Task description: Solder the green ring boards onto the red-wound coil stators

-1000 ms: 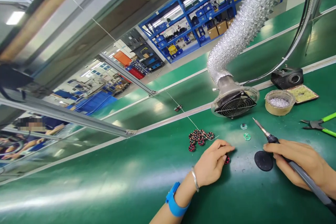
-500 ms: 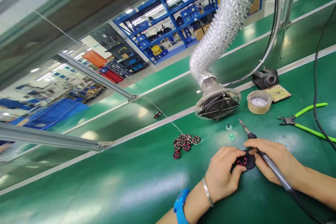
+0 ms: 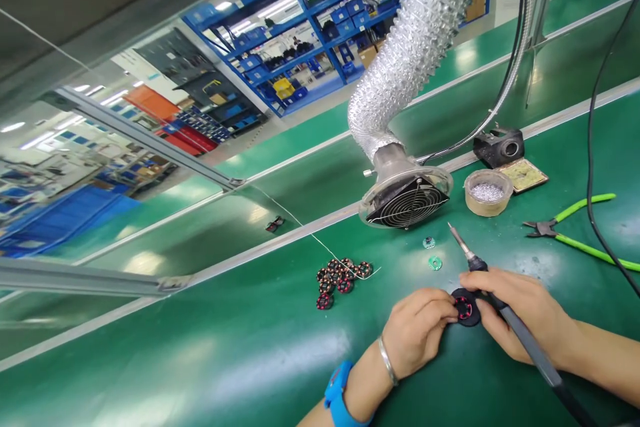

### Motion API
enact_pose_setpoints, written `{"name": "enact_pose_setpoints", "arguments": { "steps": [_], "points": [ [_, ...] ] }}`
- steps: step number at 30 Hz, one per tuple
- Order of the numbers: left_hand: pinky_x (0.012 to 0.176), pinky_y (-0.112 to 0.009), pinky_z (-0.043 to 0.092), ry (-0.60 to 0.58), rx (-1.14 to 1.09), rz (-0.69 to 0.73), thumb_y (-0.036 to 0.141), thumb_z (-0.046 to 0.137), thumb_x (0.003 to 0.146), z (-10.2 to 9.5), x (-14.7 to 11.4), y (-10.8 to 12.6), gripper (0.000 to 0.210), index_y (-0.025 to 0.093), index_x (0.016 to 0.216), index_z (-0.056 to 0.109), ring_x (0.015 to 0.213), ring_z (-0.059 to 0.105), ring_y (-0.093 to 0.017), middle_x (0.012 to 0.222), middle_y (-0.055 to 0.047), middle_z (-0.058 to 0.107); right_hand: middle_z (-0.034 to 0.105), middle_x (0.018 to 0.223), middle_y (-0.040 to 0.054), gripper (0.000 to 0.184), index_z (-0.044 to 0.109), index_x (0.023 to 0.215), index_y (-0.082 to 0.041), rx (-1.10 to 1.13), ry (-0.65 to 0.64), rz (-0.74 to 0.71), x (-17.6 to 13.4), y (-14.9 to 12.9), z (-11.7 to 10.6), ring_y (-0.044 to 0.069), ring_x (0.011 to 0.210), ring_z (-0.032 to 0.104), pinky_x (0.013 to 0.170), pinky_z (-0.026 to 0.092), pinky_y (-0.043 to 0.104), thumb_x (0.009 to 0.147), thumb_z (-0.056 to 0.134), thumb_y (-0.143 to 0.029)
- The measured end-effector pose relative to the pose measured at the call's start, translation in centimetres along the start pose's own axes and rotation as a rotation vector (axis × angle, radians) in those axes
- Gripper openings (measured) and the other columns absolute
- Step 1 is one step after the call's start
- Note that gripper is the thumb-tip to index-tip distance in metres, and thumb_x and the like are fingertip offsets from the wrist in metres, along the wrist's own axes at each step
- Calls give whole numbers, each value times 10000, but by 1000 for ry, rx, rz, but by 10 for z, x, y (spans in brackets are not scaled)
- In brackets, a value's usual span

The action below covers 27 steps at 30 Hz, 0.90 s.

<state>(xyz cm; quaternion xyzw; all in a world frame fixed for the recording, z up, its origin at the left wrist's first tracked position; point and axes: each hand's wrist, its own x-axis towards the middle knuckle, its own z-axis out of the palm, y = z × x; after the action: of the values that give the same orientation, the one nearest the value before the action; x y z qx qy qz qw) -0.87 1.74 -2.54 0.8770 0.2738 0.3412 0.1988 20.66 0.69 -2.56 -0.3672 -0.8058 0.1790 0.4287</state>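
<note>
Looks into a workshop bg w/ blue shelving (image 3: 311, 19) full of bins etc., bit blurry. Below, shows shiny green bench (image 3: 235, 353) across most of lower view. Over bench, has silver foil duct (image 3: 400, 63) running down to round fan head (image 3: 410, 203) w/ wire grille. Up front, has L hand (image 3: 417, 327) w/ blue wristband (image 3: 343, 397), fingers bent in; opposite, R hand (image 3: 523, 310), fingers wrapped round grey soldering iron (image 3: 525, 339), tip pointing away. On R side, shows green-hndl cutters (image 3: 543, 229), hndls spread; left of fan head, loose coil heap (image 3: 342, 273). Farther back R, has tub (image 3: 487, 208) of shiny metal bits, blk box (image 3: 500, 147) & yellow sponge tray (image 3: 525, 175), grouped close. Btwn both hands, shows flat blk disc (image 3: 475, 319) & on it red/blk coil ring (image 3: 468, 311), gripped at left edge by L fingertips; R thumb at disc's edge, can't tell if touching. Nr iron tip, has two sm. round boards (image 3: 439, 265), slightly apart.
</note>
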Motion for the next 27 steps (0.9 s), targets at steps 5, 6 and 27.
{"name": "enact_pose_setpoints", "arguments": {
  "steps": [5,6,27],
  "points": [
    [638,-223,504,208,-69,-176,62,475,899,-6,-4,-1,154,204,862,523,696,591,-128,752,-12,598,630,1141,105,392,485,1197,-190,36,-51,-87,-3,-1,7,199,876,595,784,511,358,844,470,-19],
    [636,-227,500,214,-77,-213,72,476,902,-7,-5,-1,145,202,861,523,694,587,-129,755,-15,594,633,1109,106,386,488,1196,-193,21,-70,-97,-5,-1,10,203,856,586,771,505,373,852,469,-19],
    [609,-218,480,176,-4,-14,141,453,952,-7,-2,2,160,207,841,547,674,584,-122,742,-17,607,607,1038,66,478,469,1214,-197,121,-134,76,6,2,-8,216,905,562,802,484,365,759,502,-53]
  ]
}}
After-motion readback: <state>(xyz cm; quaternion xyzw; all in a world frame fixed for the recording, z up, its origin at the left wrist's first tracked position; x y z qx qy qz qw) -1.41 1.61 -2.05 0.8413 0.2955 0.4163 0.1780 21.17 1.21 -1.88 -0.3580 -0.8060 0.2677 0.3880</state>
